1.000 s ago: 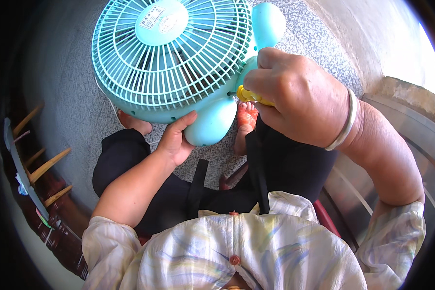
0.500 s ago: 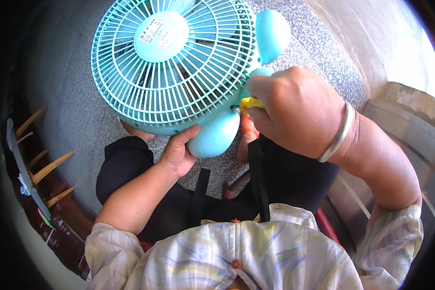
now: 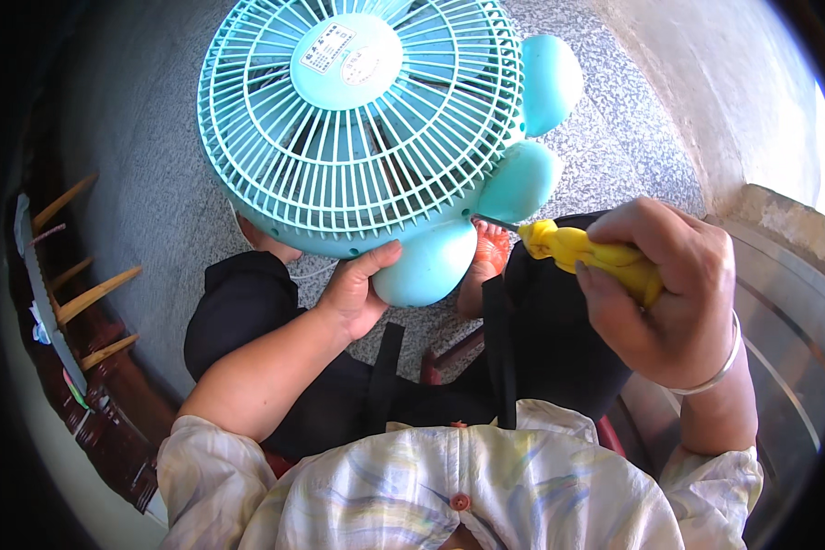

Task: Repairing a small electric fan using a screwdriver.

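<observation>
Our right hand point(image 3: 665, 293) wraps the yellow grip of the driver point(image 3: 596, 259), and our left hand point(image 3: 362, 289) pinches the fan point(image 3: 376, 151), thumb over the rim beside the nearest lobe point(image 3: 428, 266), fingers tucked beneath. The fan lies ahead of the left hand, tilted toward us. We judge it stiff plastic, fairly light for its width, with most weight probably behind the hub point(image 3: 346, 62). The lobes look smooth and could slip from damp fingers; the thin bars of the grille point(image 3: 339, 206) may crack if squeezed, so we would hold it by the solid rim or at a lobe's root. The driver's thick grip suits a full fist. Its shaft reaches from the right hand to a dark hole in the rim, but we cannot tell whether the tip is seated. Our left fingertips and the fan's underside are hidden, and beyond the hands its far edge is cut off.
</observation>
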The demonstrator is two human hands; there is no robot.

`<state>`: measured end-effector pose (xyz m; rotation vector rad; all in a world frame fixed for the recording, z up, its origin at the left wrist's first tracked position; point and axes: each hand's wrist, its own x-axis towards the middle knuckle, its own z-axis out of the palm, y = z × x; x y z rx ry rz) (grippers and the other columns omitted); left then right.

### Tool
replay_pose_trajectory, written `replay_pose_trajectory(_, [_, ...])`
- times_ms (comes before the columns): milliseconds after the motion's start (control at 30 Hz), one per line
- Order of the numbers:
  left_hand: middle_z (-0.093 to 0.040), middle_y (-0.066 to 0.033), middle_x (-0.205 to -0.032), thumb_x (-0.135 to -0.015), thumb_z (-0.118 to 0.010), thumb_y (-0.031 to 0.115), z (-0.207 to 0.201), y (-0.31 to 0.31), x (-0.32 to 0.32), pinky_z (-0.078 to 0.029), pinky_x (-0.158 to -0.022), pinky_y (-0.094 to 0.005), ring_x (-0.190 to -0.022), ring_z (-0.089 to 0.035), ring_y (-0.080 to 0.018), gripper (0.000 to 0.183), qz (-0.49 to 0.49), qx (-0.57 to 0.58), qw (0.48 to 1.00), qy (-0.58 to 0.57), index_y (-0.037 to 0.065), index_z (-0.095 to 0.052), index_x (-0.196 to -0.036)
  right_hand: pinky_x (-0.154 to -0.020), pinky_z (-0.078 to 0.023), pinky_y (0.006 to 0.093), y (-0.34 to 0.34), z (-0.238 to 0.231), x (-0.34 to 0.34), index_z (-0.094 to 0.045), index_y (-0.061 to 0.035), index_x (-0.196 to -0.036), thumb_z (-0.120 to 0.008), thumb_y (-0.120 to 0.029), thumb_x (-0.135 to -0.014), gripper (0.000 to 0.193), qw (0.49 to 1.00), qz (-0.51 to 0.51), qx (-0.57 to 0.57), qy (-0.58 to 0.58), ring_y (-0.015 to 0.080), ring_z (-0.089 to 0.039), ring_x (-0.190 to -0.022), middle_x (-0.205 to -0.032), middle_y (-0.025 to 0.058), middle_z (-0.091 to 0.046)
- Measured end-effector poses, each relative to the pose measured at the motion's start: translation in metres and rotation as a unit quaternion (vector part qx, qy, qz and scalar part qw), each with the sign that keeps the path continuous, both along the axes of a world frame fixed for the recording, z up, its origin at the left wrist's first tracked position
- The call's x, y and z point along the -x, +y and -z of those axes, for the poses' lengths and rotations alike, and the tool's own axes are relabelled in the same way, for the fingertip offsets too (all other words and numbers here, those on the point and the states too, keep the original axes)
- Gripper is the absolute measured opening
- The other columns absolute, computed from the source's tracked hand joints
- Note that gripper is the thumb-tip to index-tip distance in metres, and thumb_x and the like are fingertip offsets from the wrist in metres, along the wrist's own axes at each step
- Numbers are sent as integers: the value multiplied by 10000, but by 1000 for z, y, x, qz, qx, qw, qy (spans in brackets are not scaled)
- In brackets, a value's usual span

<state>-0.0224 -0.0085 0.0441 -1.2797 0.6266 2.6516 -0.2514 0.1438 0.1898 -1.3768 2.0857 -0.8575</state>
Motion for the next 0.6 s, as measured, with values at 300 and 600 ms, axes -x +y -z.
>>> replay_pose_trajectory(300, [-531,-91,-1250,-788,-702,287,7,2,-6,-426,-975,-437,-1144,-527,-237,640,-26,20,999,-33,37,-418,-1304,-487,-461,368,-8,31,-14,-528,-25,-767,-639,-53,-704,131,998,-14,-29,50,302,-571,-536,-622,131,-544])
replay_pose_trajectory(600, [-529,-93,-1250,-786,-707,308,6,1,-6,-436,-966,-437,-1144,-530,-231,660,-21,18,999,-20,43,-409,-1311,-428,-445,384,-12,37,-24,-521,-54,-776,-644,-101,-712,147,993,-14,-25,113,294,-552,-480,-595,108,-513])
